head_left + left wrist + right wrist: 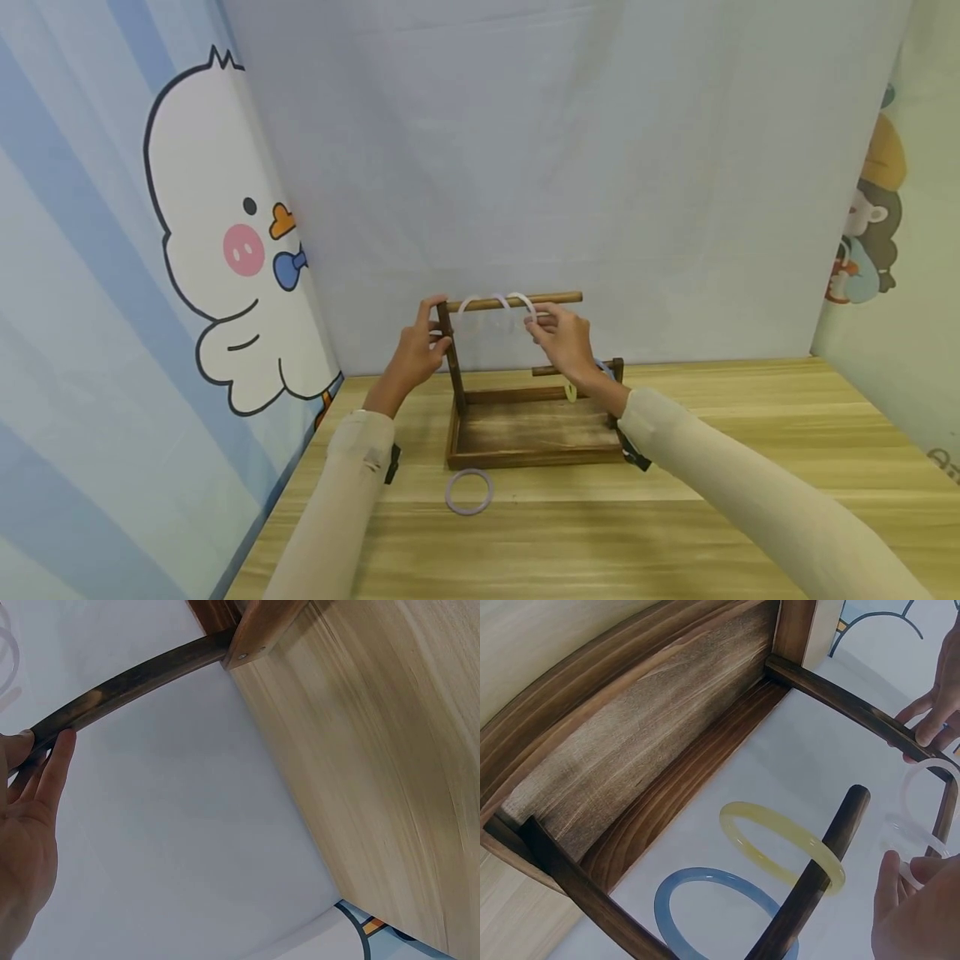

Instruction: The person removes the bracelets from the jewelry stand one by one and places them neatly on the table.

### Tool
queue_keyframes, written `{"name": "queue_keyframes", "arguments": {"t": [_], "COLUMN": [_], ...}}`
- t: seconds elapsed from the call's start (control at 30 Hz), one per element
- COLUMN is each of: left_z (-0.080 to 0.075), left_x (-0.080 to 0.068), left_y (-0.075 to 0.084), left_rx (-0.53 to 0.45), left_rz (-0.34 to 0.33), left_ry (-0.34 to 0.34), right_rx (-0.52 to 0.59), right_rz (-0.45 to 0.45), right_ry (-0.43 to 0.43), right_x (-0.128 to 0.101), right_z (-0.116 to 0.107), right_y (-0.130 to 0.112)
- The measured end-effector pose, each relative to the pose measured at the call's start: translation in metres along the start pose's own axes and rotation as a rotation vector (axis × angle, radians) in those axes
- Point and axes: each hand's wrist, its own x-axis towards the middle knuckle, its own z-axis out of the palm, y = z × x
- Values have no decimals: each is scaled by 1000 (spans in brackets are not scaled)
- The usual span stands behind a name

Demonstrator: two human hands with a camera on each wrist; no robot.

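Observation:
A dark wooden bangle stand has a tall post [454, 371] at its left, and my left hand [417, 357] grips that post near the top. In the left wrist view, thumb and fingers lie on either side of the post [142, 679]. My right hand [567, 343] pinches a white bangle [522, 297] that hangs around the upper bar [558, 297]. Further left on this bar hang a pale pink bangle [462, 306] and a pale lilac one [503, 302]. Around the lower bar [847, 817] hang a yellow bangle [802, 837] and a blue bangle [662, 904].
A purple bangle [448, 492] lies flat on the wood-grain table [570, 542], in front of the stand's tray [536, 458]. Behind the stand hangs a plain pale cloth [570, 167]. A patterned curtain [75, 333] borders the left side.

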Motion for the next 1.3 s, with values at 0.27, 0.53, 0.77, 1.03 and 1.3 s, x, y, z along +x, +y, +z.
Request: {"name": "queue_keyframes", "arguments": {"t": [0.27,0.53,0.77,1.03,1.3], "left_z": [1,3,4,6,5], "left_x": [0,0,0,2,1], "left_y": [2,2,2,3,2], "left_rx": [-3,-1,16,17,14], "left_rz": [-12,-1,10,17,19], "left_ry": [-4,9,19,18,20], "right_rx": [50,77,119,103,111], "right_rz": [53,107,121,123,135], "right_ry": [-35,-52,-77,-87,-108], "right_x": [2,2,2,2,2], "right_z": [-9,-19,-28,-40,-48], "right_y": [2,7,9,11,10]}}
